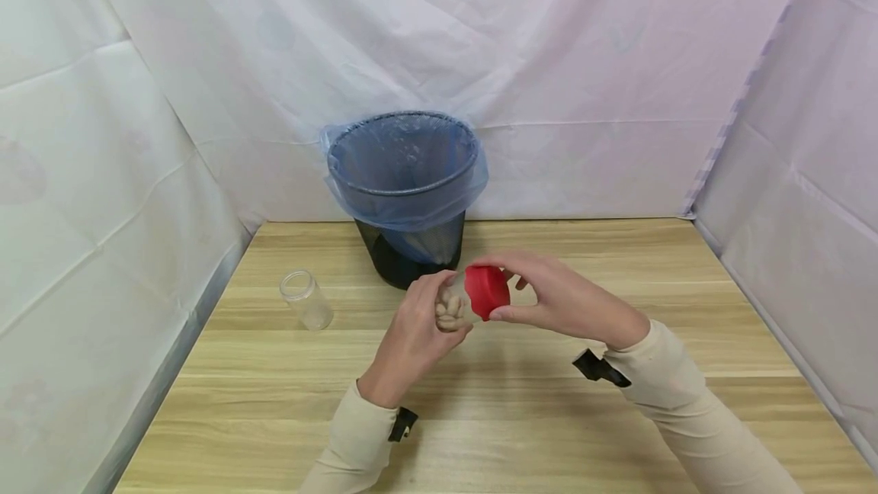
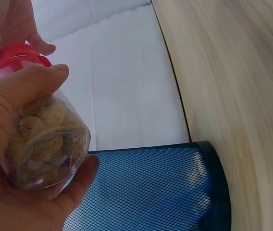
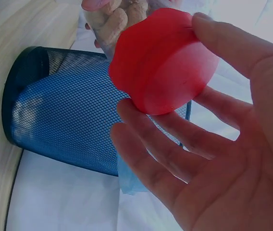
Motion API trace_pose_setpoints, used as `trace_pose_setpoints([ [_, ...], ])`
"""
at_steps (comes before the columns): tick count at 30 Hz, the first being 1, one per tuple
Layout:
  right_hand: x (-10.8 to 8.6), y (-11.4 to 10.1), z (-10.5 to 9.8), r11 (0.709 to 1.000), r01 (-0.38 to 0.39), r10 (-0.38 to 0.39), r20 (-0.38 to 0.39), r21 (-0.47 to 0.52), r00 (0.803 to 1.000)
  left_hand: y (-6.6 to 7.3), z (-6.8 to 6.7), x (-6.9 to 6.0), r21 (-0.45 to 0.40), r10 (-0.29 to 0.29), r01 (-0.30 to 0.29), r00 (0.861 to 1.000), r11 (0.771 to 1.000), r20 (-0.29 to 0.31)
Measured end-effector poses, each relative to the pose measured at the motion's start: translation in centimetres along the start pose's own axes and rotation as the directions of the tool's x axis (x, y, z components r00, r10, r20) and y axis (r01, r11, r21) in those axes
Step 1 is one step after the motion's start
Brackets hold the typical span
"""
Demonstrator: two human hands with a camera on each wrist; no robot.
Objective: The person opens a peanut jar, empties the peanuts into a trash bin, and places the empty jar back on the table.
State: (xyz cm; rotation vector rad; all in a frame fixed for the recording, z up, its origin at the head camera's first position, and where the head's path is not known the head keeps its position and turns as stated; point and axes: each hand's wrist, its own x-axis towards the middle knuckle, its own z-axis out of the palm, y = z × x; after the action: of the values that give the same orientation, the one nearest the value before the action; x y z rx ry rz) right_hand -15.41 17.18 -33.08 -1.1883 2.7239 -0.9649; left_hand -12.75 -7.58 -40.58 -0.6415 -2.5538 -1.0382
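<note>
My left hand (image 1: 411,330) grips a clear jar (image 2: 50,149) from the side, thumb along it and fingers beneath. Inside the jar are several pale tan nuts (image 3: 119,21) that look like peanuts in their shells. The jar lies tilted in the air, its mouth end toward the right. A red scalloped lid (image 1: 488,292) sits on that end. Thumb and fingers of my right hand (image 1: 552,296) hold the lid around its rim; in the right wrist view two lower fingers stand away from it. Whether the lid is screwed tight, I cannot tell.
Behind the hands stands a black mesh bin (image 1: 411,254) lined with a blue bag (image 1: 405,204). To the left, an uncapped clear jar (image 1: 309,302) stands on the wooden table (image 1: 535,418). White sheets (image 1: 583,82) hang at the back and sides.
</note>
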Motion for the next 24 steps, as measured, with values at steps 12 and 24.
trace_pose_setpoints([
  [12,-1.4,1.0,-2.4,0.994,-0.058,0.055,-0.036,-0.093,0.998,-0.8,-0.9,-0.4,-0.160,-0.177,0.171,0.984,0.972,-0.018],
  [24,-2.5,7.4,-4.4,0.909,-0.322,0.326,-0.032,-0.264,0.945,-3.0,-1.8,-1.2,-0.287,-0.300,0.272,0.952,0.919,-0.059],
])
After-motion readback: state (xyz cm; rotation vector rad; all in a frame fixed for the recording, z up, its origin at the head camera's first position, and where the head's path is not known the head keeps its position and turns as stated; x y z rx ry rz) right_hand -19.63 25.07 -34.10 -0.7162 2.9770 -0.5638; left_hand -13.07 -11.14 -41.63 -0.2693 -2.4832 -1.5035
